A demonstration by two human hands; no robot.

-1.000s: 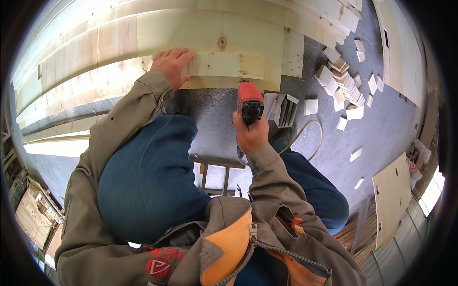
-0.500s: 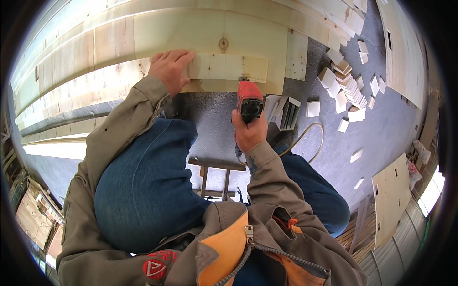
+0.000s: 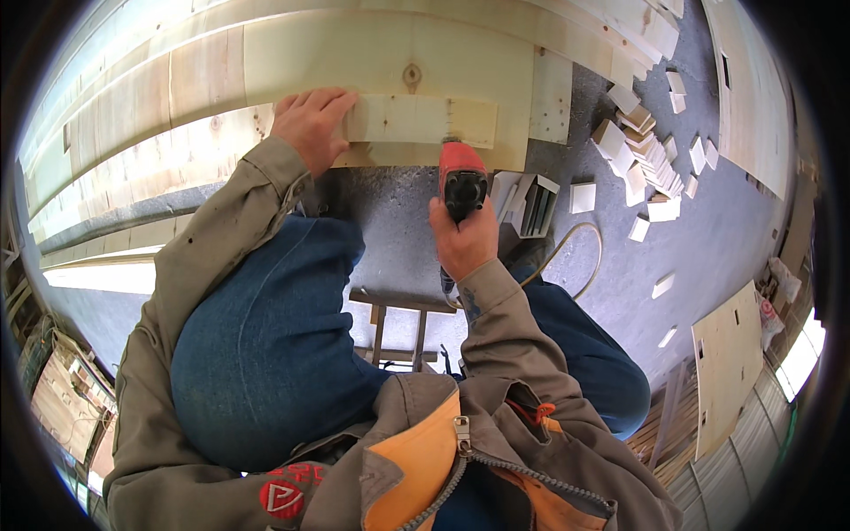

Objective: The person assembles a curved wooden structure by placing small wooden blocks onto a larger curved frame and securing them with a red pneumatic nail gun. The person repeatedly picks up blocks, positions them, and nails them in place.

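My right hand (image 3: 467, 242) is wrapped round the grip of a red air nail gun (image 3: 462, 166). Its nose meets the lower edge of a short pale wooden strip (image 3: 400, 118), near the strip's right end. A row of small dark marks crosses the strip just above the nose. The strip lies flat on a wide pale wooden panel (image 3: 336, 62) with a knot in it. At the strip's left end my left hand (image 3: 307, 126) rests with its fingers stretched out on the wood.
A thin yellowish hose (image 3: 595, 258) loops beside my right knee. Right of the nail gun stands a small open box (image 3: 534, 208) with dark slats. Loose wooden blocks (image 3: 651, 168) are heaped on the grey floor at the right. A low wooden stool (image 3: 403, 303) is beneath me.
Hardly anything differs. The panel, strip, hands and nail gun sit slightly higher in the picture, and the nail gun's nose stays at the strip's lower edge.
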